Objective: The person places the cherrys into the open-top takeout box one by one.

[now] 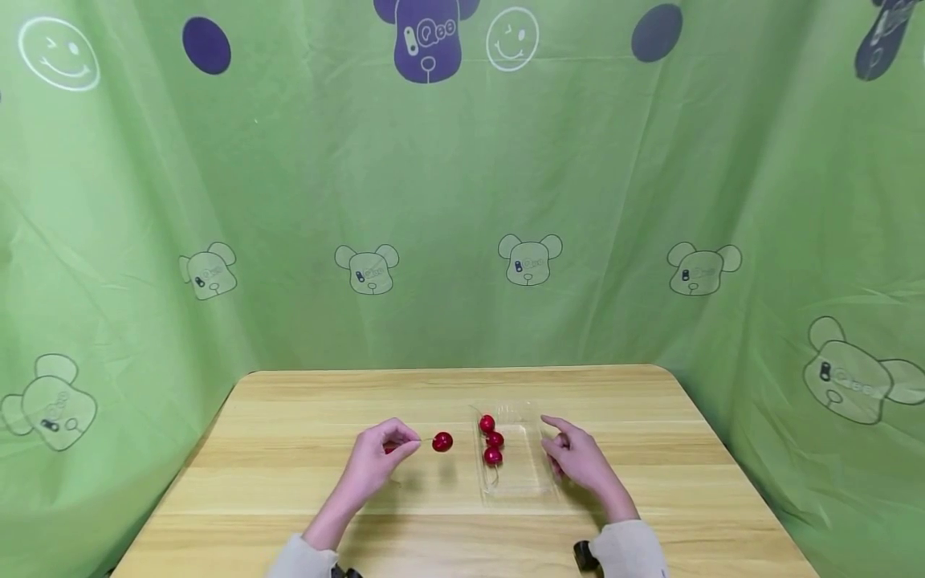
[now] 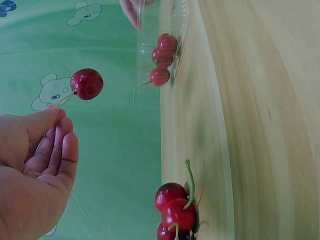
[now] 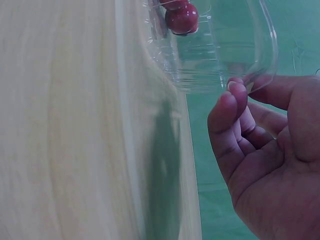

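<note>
1. Sleeve cuffs sit closest to the head camera, at the near edge of the wooden desk (image 1: pixel 289 482).
2. Left hand (image 1: pixel 376 461) pinches the green stem of a red cherry (image 1: pixel 442 441) between thumb and fingertips; the other fingers lie loosely curled.
3. That cherry hangs off the stem's far end, just right of the fingertips and above the desk; stem and fruit lie along a line pointing right, toward the tray.
4. More cherries (image 2: pixel 172 212) lie on the desk beneath the left hand, stems up, plain in the left wrist view.
5. A clear plastic tray (image 1: pixel 523 474) stands just right of the held cherry, its long side running away from the person; three cherries (image 1: pixel 493 440) sit in a row along its left side.
6. Right hand (image 1: pixel 578 461) holds nothing closed; relaxed fingers touch the tray's right rim.
7. Green printed cloth (image 1: pixel 462 201) hangs behind and on both sides.
</note>
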Demonstrator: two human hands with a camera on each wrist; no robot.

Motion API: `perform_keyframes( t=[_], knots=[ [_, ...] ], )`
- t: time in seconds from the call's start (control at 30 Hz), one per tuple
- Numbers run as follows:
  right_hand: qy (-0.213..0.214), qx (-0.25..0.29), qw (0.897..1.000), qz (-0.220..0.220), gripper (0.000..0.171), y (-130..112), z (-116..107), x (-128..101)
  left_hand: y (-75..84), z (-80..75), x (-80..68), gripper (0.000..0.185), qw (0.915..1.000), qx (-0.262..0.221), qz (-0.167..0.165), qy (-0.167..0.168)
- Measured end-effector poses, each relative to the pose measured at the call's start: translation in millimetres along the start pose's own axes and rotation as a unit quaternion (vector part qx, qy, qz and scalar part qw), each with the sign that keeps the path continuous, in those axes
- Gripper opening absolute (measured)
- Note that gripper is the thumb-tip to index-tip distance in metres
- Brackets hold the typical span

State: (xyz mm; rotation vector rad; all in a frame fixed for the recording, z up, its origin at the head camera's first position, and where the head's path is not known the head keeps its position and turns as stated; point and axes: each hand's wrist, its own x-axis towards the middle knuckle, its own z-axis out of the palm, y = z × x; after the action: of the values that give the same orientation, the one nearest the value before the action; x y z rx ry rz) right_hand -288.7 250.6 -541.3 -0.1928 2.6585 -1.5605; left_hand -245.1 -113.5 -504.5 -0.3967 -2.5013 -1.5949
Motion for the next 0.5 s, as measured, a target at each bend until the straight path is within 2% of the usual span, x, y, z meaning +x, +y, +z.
perform_keyframes(
  t=[0.27,0.5],
  knots=[
    [0.0,0.001,1.0,0.002,0.051,-2.3,0.6,-1.5,3.2,10.2,3.9,0.005,0.9997,0.018,0.012,-0.015],
    [-0.003,-0.003,1.0,0.002,0.051,-2.6,1.7,0.2,6.3,19.7,6.8,0.004,0.9993,0.014,0.02,-0.03]
  ],
)
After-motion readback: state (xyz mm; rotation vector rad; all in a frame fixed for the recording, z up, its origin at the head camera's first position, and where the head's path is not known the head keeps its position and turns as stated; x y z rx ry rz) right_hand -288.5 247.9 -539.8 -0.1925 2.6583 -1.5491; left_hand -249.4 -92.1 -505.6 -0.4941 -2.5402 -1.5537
